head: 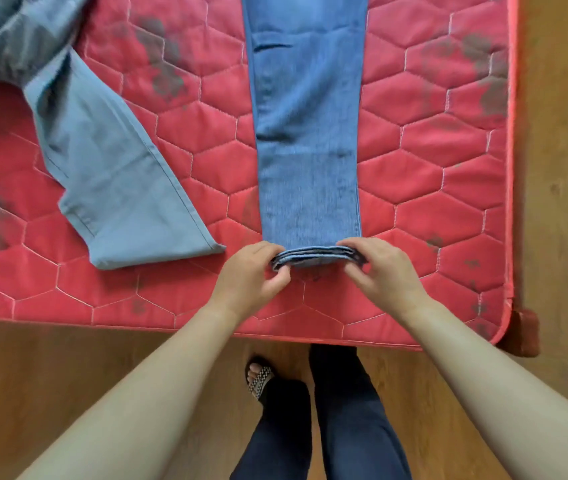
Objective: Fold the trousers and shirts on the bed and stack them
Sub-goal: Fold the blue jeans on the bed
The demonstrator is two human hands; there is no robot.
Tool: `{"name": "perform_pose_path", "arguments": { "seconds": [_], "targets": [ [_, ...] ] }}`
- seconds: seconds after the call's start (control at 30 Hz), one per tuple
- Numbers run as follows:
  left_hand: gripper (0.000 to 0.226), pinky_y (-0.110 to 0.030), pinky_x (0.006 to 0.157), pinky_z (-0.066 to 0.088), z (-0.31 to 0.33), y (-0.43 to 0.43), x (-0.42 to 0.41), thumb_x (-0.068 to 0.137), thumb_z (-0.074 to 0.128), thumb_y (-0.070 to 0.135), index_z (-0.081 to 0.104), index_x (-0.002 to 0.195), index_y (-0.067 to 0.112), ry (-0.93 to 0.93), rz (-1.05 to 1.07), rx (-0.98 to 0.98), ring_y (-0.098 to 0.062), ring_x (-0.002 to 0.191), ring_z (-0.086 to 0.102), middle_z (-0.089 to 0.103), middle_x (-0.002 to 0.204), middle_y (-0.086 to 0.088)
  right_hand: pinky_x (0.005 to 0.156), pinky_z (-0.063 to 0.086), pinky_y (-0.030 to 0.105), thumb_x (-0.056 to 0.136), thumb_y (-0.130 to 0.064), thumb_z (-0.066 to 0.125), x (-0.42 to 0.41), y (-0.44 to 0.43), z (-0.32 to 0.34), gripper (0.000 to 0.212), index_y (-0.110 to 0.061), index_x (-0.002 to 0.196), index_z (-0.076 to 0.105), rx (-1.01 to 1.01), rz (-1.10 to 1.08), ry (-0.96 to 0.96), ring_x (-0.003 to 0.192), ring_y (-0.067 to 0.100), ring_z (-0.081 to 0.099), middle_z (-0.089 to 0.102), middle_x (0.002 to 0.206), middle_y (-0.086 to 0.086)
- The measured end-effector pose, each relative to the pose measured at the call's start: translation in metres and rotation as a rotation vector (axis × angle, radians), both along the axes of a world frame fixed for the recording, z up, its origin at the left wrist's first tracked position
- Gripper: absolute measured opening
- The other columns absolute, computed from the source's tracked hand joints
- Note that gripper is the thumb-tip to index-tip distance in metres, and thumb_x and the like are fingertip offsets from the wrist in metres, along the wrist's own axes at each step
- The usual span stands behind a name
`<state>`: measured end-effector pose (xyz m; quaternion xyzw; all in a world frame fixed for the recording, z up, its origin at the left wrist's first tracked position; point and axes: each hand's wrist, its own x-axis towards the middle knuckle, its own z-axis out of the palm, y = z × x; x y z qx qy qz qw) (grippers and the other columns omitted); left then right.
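A red quilted mattress (431,168) with hexagon stitching and dark smudges is filling most of the view, sitting over a wooden floor (559,168).

The jeans (306,116) are lying flat down the middle of the mattress, legs laid one on the other, running from the far edge of the view towards the person. Their hems (313,258) are ending a little short of the near mattress edge, and they are showing as a stack of layered edges lifted slightly off the quilting. The left hand (247,278) is pinching the left corner of the hems, fingers curled over the top and thumb underneath. The right hand (386,271) is pinching the right corner the same way, so the two hands are holding the hem between them.

To the left, well apart from the jeans, grey trousers (109,174) are lying rumpled, one leg slanting down towards the near edge and its hem ending near the left hand without touching it.

Below the mattress edge, the person's legs (344,410) in dark cloth are standing on the floor, one foot in a sandal (261,375). A brown bed corner (526,332) is showing at the mattress's near right corner.
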<state>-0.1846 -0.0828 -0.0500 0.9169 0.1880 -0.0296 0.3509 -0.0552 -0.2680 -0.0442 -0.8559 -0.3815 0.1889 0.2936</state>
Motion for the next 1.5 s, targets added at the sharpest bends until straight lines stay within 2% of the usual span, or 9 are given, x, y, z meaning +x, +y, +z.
{"name": "perform_pose_path", "arguments": {
  "seconds": [0.23,0.47,0.83,1.0,1.07,1.17,1.33,1.4,1.5],
  "targets": [
    [0.022,-0.033,0.062,0.043,0.169,0.002,-0.001,0.075,0.053,0.034,0.066,0.085,0.02,0.155,-0.034,-0.126,-0.012,0.067,0.053,0.061,0.072,0.006,0.067,0.044,0.011,0.069,-0.005,0.066,-0.007,-0.012,0.154,0.036,-0.019,0.102,0.067,0.0,-0.067,0.282,0.068,-0.007,0.057,0.07,0.084,-0.006],
    [0.023,-0.028,0.071,0.044,0.239,0.044,0.103,0.074,0.055,0.031,0.066,0.091,0.02,0.016,0.07,-0.061,-0.013,0.079,0.059,0.067,0.084,0.005,0.074,0.053,0.035,0.071,-0.003,0.063,0.093,0.038,0.223,0.031,-0.016,0.099,0.068,0.098,-0.144,0.22,0.074,0.015,0.065,0.071,0.085,0.0],
    [0.013,-0.021,0.075,0.043,0.158,0.169,0.273,0.086,0.062,0.022,0.066,0.098,0.017,-0.073,0.167,-0.127,-0.013,0.086,0.062,0.068,0.093,0.004,0.069,0.044,0.007,0.072,-0.001,0.066,0.245,0.169,0.138,0.034,-0.022,0.099,0.065,0.159,-0.317,0.242,0.074,-0.011,0.059,0.072,0.088,-0.004],
    [0.028,-0.019,0.087,0.035,0.145,0.257,0.391,0.09,0.058,0.021,0.059,0.116,0.01,-0.221,0.192,-0.007,-0.021,0.106,0.057,0.062,0.114,-0.007,0.084,0.05,0.029,0.077,-0.003,0.063,0.365,0.272,0.13,0.03,-0.014,0.105,0.065,0.286,-0.462,0.116,0.086,0.012,0.064,0.069,0.097,0.001],
    [0.05,-0.023,0.098,0.03,0.142,0.281,0.428,0.088,0.058,0.025,0.043,0.134,0.011,-0.231,0.224,0.111,-0.022,0.12,0.046,0.049,0.13,-0.009,0.097,0.04,0.021,0.079,-0.009,0.063,0.404,0.306,0.135,0.04,-0.008,0.118,0.058,0.331,-0.497,-0.035,0.106,0.017,0.058,0.062,0.114,0.004],
    [0.067,-0.032,0.103,0.03,0.109,0.286,0.431,0.084,0.059,0.023,0.028,0.143,0.015,-0.059,0.174,0.112,-0.025,0.128,0.038,0.039,0.14,-0.009,0.107,0.019,0.018,0.078,-0.014,0.065,0.411,0.318,0.111,0.06,-0.002,0.133,0.043,0.189,-0.416,-0.143,0.131,0.024,0.037,0.043,0.137,0.014],
    [0.071,-0.04,0.104,0.034,0.013,0.247,0.35,0.085,0.06,0.032,0.024,0.144,0.015,0.428,0.221,-0.038,-0.034,0.126,0.04,0.031,0.142,-0.013,0.114,0.021,0.034,0.081,-0.025,0.069,0.32,0.252,0.008,0.071,-0.016,0.142,0.034,-0.265,-0.463,0.218,0.136,0.031,0.027,0.023,0.148,0.016],
    [0.081,-0.039,0.106,0.031,-0.014,0.235,0.332,0.084,0.063,0.038,0.017,0.147,0.017,0.485,0.324,-0.091,-0.037,0.125,0.039,0.029,0.142,-0.015,0.112,0.024,0.039,0.08,-0.035,0.07,0.291,0.229,-0.023,0.079,-0.023,0.145,0.027,-0.415,-0.568,0.302,0.133,0.037,0.029,0.019,0.147,0.02],
    [0.087,-0.038,0.096,0.035,-0.038,0.218,0.32,0.084,0.063,0.037,0.007,0.149,0.023,0.428,0.364,-0.068,-0.037,0.114,0.047,0.042,0.131,-0.017,0.104,0.031,0.036,0.081,-0.031,0.069,0.271,0.222,-0.046,0.078,-0.025,0.146,0.025,-0.339,-0.638,0.29,0.122,0.037,0.04,0.036,0.135,0.02]
  ]
}}
